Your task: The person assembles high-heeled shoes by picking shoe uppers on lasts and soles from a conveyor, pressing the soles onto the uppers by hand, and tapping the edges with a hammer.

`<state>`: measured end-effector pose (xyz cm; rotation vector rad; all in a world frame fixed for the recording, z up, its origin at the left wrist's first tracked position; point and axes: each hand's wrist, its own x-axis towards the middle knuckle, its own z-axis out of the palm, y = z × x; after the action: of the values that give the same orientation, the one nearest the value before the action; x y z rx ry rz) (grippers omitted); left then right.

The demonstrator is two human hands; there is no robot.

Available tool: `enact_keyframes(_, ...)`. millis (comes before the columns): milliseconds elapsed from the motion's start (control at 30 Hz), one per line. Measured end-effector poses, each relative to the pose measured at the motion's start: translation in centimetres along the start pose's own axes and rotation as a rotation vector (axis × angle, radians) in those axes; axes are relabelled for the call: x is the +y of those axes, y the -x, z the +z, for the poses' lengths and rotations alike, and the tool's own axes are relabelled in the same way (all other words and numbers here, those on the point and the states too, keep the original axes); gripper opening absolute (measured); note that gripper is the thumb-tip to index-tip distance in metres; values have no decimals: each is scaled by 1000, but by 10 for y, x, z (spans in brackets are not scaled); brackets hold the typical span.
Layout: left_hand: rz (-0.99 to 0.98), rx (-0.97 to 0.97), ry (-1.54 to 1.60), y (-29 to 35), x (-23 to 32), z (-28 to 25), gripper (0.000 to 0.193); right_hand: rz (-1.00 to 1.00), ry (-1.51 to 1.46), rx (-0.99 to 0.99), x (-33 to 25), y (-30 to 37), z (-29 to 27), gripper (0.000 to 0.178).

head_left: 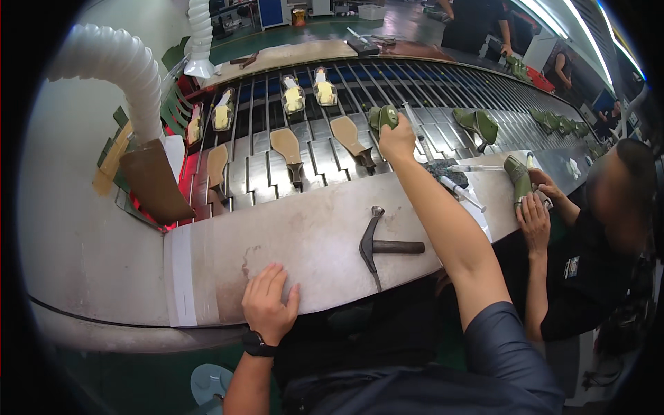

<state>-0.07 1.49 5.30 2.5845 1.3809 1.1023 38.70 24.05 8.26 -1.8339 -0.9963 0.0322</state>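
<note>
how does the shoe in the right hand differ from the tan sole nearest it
The shoe is green and bulky; the tan sole is long and flat, with a dark heel. The right hand holds the shoe; no hand touches the tan sole. Both show over the slatted conveyor.

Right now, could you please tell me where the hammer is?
In the head view, the hammer lies just right of centre on the bench, between the left hand and the right forearm.

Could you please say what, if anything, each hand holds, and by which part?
The right hand appears to hold a glossy olive-green shoe by its near side, the exact grip being hidden; the left hand holds nothing.
</note>
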Motion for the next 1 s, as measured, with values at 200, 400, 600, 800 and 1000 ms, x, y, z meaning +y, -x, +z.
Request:
enact_keyframes(200,0,-2,-45,1,-4,-4,27,-618,-77,-71,-25,53,-2,53)
enact_keyframes(400,-2,-40,-46,-4,-1,-8,26,-137,428,-579,-9,43,10,29)
enact_keyframes(600,-54,-191,133,-57,-11,-16,34,-40,129,-403,-15,51,-1,33)
enact_keyframes(800,-133,-249,364,-232,-33,63,48,320,-613,-375,-9,65,-15,30)
enact_keyframes(1000,-201,-368,77,-417,-77,246,84,216,-754,-425,4,73,-8,44)
